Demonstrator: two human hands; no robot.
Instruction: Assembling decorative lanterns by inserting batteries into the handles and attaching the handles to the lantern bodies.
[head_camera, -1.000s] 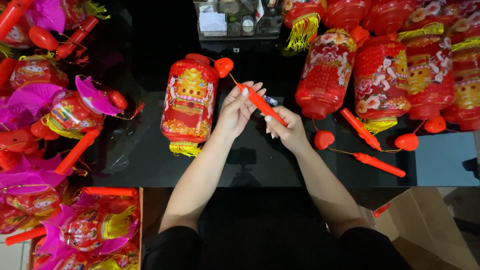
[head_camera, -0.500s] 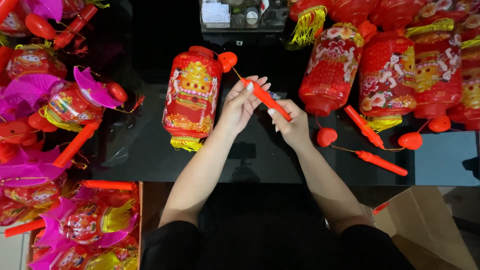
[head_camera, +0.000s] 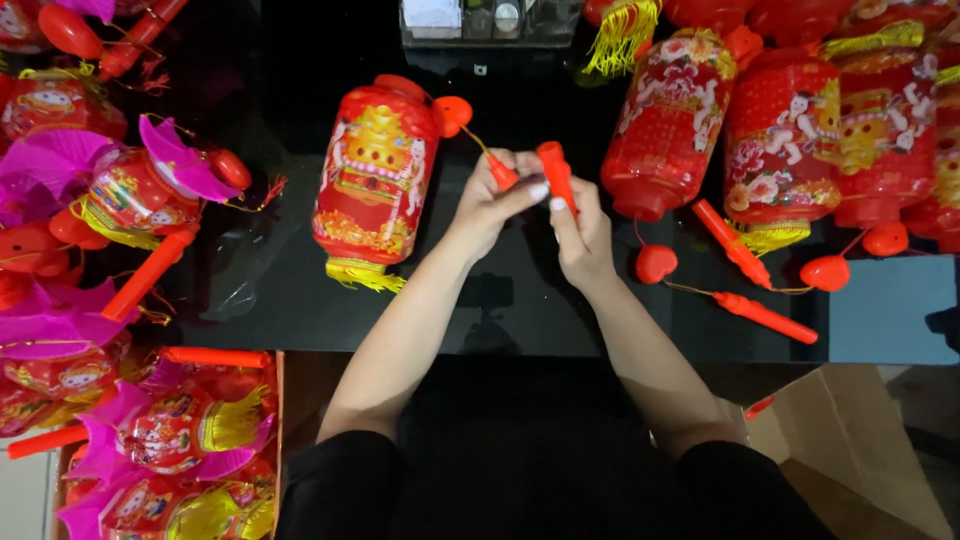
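A red and gold paper lantern (head_camera: 372, 175) lies on the black table (head_camera: 250, 290) with a yellow fringe at its near end. A thin wire runs from its red heart-shaped cap (head_camera: 452, 114) to a small red end piece pinched in my left hand (head_camera: 492, 205). My right hand (head_camera: 580, 235) grips a red plastic handle stick (head_camera: 556, 172), tilted upright. The two red pieces are held close together but apart, just above the table.
Several more red lanterns (head_camera: 780, 140) lie at the back right, with loose red sticks (head_camera: 765, 317) and heart caps (head_camera: 655, 263) in front. Pink and red lanterns (head_camera: 130, 185) crowd the left side. A cardboard box (head_camera: 860, 450) stands at the lower right.
The one long red stick held across both hands has come apart into two pieces, a short end in my left hand and the handle in my right hand.
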